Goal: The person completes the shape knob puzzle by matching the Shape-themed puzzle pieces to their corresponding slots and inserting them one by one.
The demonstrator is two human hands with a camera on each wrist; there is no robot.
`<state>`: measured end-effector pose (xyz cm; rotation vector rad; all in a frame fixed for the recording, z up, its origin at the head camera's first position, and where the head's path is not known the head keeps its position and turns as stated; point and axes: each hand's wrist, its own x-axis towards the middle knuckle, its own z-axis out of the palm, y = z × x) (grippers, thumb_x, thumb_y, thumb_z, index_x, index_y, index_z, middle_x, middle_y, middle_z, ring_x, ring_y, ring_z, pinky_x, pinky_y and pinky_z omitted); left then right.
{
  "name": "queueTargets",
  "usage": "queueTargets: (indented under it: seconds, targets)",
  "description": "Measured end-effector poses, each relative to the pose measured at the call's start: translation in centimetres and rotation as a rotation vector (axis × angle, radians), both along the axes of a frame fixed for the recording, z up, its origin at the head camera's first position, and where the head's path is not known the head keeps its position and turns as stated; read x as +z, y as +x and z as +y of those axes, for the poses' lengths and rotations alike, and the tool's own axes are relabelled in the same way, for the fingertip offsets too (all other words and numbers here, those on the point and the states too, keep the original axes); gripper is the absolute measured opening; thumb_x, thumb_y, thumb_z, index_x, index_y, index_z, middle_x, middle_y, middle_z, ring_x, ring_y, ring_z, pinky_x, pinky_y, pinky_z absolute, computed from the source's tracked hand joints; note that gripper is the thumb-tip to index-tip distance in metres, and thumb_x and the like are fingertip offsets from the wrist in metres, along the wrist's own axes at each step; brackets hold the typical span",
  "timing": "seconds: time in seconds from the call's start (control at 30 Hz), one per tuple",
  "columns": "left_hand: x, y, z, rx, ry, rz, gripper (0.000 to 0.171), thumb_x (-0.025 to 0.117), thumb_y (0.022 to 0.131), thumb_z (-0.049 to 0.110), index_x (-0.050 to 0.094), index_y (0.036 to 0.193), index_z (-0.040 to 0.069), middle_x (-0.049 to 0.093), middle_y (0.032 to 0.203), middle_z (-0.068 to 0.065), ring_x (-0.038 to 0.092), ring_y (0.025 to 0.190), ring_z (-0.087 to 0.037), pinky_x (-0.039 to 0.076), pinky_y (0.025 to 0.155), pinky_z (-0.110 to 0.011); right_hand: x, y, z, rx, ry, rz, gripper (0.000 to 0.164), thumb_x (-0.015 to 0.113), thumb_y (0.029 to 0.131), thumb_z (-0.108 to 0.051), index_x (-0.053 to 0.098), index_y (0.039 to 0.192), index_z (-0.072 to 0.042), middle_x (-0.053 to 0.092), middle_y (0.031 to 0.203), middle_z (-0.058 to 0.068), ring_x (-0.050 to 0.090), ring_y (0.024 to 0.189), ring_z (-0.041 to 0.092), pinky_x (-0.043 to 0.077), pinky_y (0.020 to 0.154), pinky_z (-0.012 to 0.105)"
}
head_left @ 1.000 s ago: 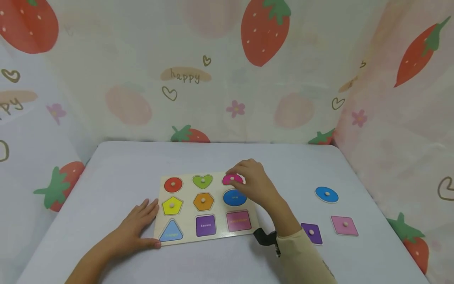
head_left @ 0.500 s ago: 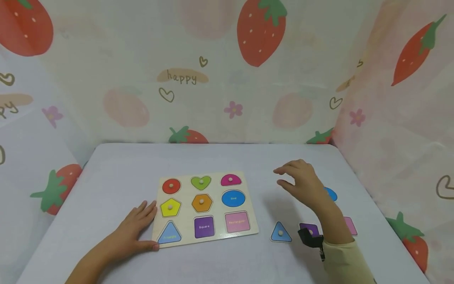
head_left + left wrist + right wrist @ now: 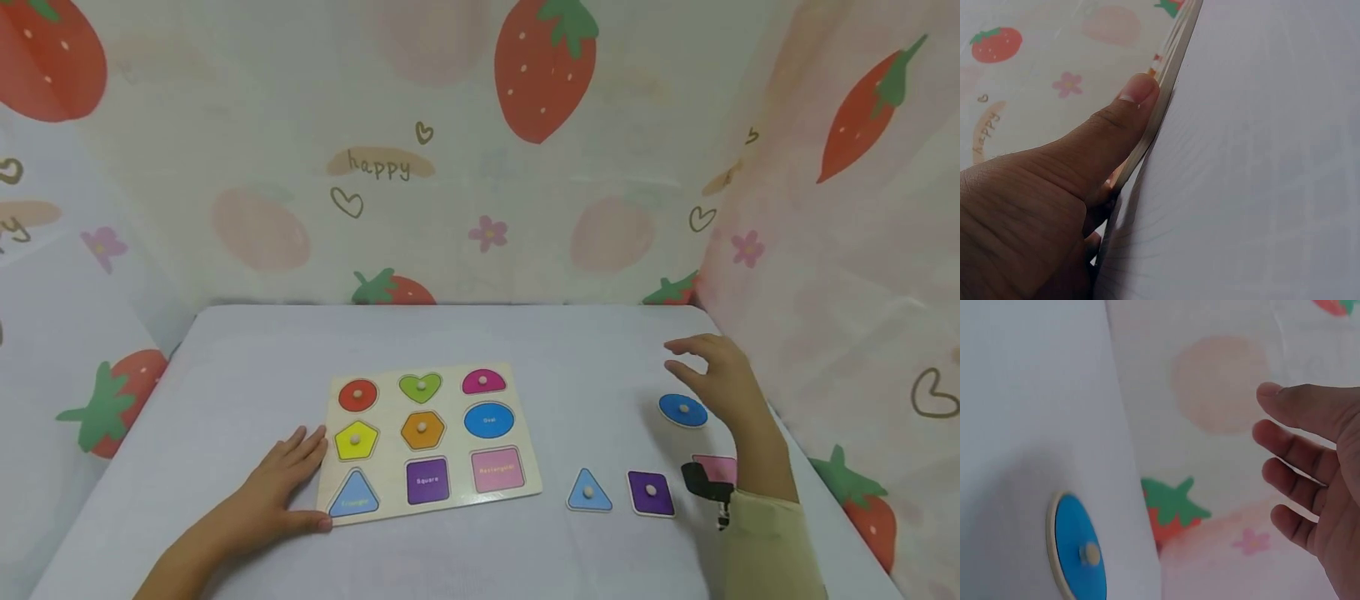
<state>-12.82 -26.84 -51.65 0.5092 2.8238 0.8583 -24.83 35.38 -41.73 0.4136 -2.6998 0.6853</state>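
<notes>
Head view: On a white table (image 3: 450,560) lies a wooden shape board (image 3: 453,404). The right hand (image 3: 712,379) has just left the magenta half-circle (image 3: 483,382), which it was touching a second ago, and now hovers near the blue oval piece (image 3: 683,410), thumb and fingers apart, holding nothing. The half-circle appears seated, so five recesses look filled; oval, rectangle, square and triangle are unfilled. Their four knobbed pieces lie right of the board: the oval, the pink rectangle (image 3: 718,469), partly hidden, the purple square (image 3: 651,494) and the light-blue triangle (image 3: 588,493). The forearm earlier covered the triangle; now it shows whole. The left hand (image 3: 273,492) has stayed at the board's left edge, fingers extended.

Left wrist view: The thumb touches the board's edge; the other fingers are mostly hidden.

Right wrist view: Thumb and gently bent fingers stand apart with nothing between them; the oval lies on the table, clear of them.
</notes>
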Motion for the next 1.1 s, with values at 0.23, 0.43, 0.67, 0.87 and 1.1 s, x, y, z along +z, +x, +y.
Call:
queueTargets:
  seconds: [0.23,0.43,0.67,0.87,1.1]
  targets:
    - [0.0,0.3,-0.2,0.013,-0.003,-0.019,0.117,0.078,0.071,0.072,0.038,0.158,0.004,0.026,0.169,-0.012,0.009,0.157,-0.042,-0.015,0.120,-0.015,-2.0,-0.9,2.7,-0.078,-0.014,-0.092,0.030,0.070,0.098,-0.019,0.072,0.122,-0.001,0.071,0.109,0.021,0.058,0.107,0.040,0.047,0.089,0.059]
    - [-0.2,0.3,-0.1,0.016,-0.006,-0.027,0.117,0.077,0.070,0.073,0.038,0.158,0.006,0.026,0.169,-0.010,0.010,0.157,-0.041,-0.004,0.130,-0.036,-4.1,-0.7,4.0,-0.130,-0.010,-0.282,0.037,0.069,0.099,-0.027,0.070,0.126,-0.002,0.069,0.114,0.021,0.056,0.109,0.039,0.049,0.090,0.055]
    - [-0.2,0.0,0.1,0.020,-0.012,-0.013,0.117,0.078,0.070,0.072,0.037,0.158,0.005,0.026,0.169,-0.011,0.009,0.157,-0.042,-0.010,0.126,-0.027,-5.0,-0.9,5.1,-0.170,-0.031,-0.498,0.043,0.068,0.099,-0.032,0.067,0.127,0.000,0.066,0.120,0.025,0.059,0.108,0.039,0.053,0.088,0.051]
    - [-0.3,-0.1,0.2,0.037,-0.014,-0.034,0.117,0.080,0.070,0.070,0.037,0.159,0.008,0.025,0.170,-0.009,0.007,0.158,-0.040,-0.001,0.130,-0.045,-5.7,-1.0,5.7,-0.158,-0.025,-0.520,0.040,0.071,0.097,-0.030,0.070,0.123,0.001,0.069,0.115,0.023,0.062,0.104,0.035,0.054,0.087,0.047]
    - [-0.4,-0.2,0.1,0.037,-0.026,-0.045,0.117,0.080,0.069,0.069,0.037,0.159,0.008,0.025,0.170,-0.009,0.008,0.158,-0.040,0.009,0.126,-0.061,-6.0,-0.8,5.7,-0.116,-0.047,-0.560,0.032,0.072,0.096,-0.025,0.073,0.116,0.000,0.073,0.108,0.015,0.064,0.097,0.026,0.053,0.078,0.031]
